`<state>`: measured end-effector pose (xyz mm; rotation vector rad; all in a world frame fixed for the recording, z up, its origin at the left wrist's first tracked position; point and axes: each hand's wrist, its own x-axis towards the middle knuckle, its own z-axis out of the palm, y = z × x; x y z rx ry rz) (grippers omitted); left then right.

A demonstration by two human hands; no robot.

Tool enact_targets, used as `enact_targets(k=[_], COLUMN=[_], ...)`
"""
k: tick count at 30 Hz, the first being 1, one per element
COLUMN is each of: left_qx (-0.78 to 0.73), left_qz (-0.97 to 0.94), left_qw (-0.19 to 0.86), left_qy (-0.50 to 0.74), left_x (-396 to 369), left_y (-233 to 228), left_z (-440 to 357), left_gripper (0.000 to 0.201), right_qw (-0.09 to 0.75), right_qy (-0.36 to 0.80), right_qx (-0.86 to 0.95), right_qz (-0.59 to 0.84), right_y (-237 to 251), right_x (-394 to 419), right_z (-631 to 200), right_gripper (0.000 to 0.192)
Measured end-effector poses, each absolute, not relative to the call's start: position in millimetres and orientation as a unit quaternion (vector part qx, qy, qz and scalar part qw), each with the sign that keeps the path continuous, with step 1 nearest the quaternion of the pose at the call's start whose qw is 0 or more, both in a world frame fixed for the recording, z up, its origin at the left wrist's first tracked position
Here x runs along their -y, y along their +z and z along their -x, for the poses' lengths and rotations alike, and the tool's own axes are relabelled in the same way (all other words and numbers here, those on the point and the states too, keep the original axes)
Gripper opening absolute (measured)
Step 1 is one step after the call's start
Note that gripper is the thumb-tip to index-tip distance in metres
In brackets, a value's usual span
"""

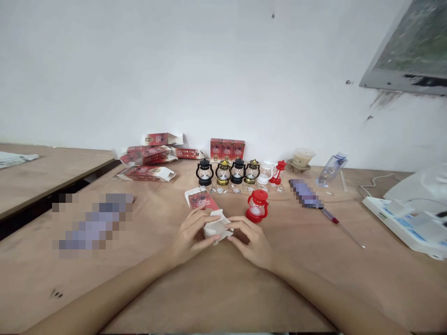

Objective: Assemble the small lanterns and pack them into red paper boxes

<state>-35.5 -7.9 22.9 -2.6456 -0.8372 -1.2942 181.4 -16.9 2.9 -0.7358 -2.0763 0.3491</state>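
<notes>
A small red printed carton point(203, 201) lies on the table in front of me, its white end flaps toward me. My left hand point(192, 232) is closed around the near end, thumb below the flaps and fingers along the side. At the right edge of those flaps, my right hand point(252, 241) pinches the white card between thumb and fingers. The inside of the carton is hidden from view. Just beyond my right hand stands a red toy lantern point(257, 207) with a clear globe, upright and touched by neither hand.
Several black, gold, white and red lanterns point(223, 173) stand in a row, small clear packets before them. Behind are three upright cartons point(227, 150); flattened cartons point(148, 156) pile up left. A screwdriver point(335, 220), bottle point(333, 168), cup point(302, 158) and power strip point(401, 228) lie right.
</notes>
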Motion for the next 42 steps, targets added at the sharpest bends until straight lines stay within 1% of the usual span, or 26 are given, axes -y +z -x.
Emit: enact_targets(k=[2,4,10,17,21,24,28,31,33,34,35,38,40,42], left_qx=[0.291,0.298,0.273,0.239,0.238,0.239,0.241,0.24,0.227,0.214,0.201,0.178,0.174,0.158], left_qz=[0.857,0.856,0.871,0.894,0.893,0.892,0.878,0.865,0.861,0.86,0.859,0.858,0.865,0.879], left_qw=[0.029,0.024,-0.03,-0.058,-0.042,-0.014,0.023,0.047,0.052,0.049,0.04,-0.015,-0.048,-0.067], left_qy=[-0.424,-0.422,-0.407,-0.375,-0.379,-0.382,-0.413,-0.439,-0.452,-0.46,-0.469,-0.482,-0.467,-0.446], left_x=[9.5,10.9,14.2,16.9,17.4,14.7,8.7,7.6,9.2,10.3,11.5,14.3,15.2,15.3], left_y=[24.3,25.0,24.3,24.9,22.4,17.8,12.8,13.8,15.8,16.8,17.4,17.8,18.1,19.4], left_z=[32.8,30.1,28.1,27.7,27.1,26.6,26.6,26.6,25.6,24.8,23.8,20.8,19.9,20.3], left_gripper=[0.029,0.029,0.045,0.05,0.044,0.038,0.031,0.024,0.022,0.023,0.025,0.031,0.025,0.02], right_qw=[0.446,0.452,0.48,0.493,0.497,0.48,0.432,0.443,0.456,0.458,0.456,0.438,0.423,0.411], right_qy=[0.114,0.099,0.073,0.083,0.077,0.097,0.179,0.26,0.303,0.307,0.296,0.201,0.149,0.141], right_qx=[0.837,0.833,0.81,0.8,0.796,0.81,0.849,0.83,0.808,0.803,0.804,0.827,0.839,0.848], right_qz=[0.295,0.303,0.328,0.332,0.338,0.321,0.246,0.219,0.219,0.226,0.239,0.289,0.309,0.303], right_y=[2.5,2.3,3.0,3.4,1.6,2.1,5.5,4.4,1.6,0.3,-0.5,0.8,3.6,5.6], right_x=[16.4,15.7,14.3,14.9,15.0,16.4,18.8,17.7,16.1,15.4,15.0,15.0,14.8,13.8], right_z=[-181.7,-182.2,-184.3,-184.4,-184.3,-186.3,-190.4,-190.4,-188.6,-187.5,-186.4,-184.5,-184.5,-185.3], right_gripper=[0.019,0.016,0.012,0.008,0.008,0.003,0.016,0.026,0.042,0.047,0.047,0.036,0.034,0.033])
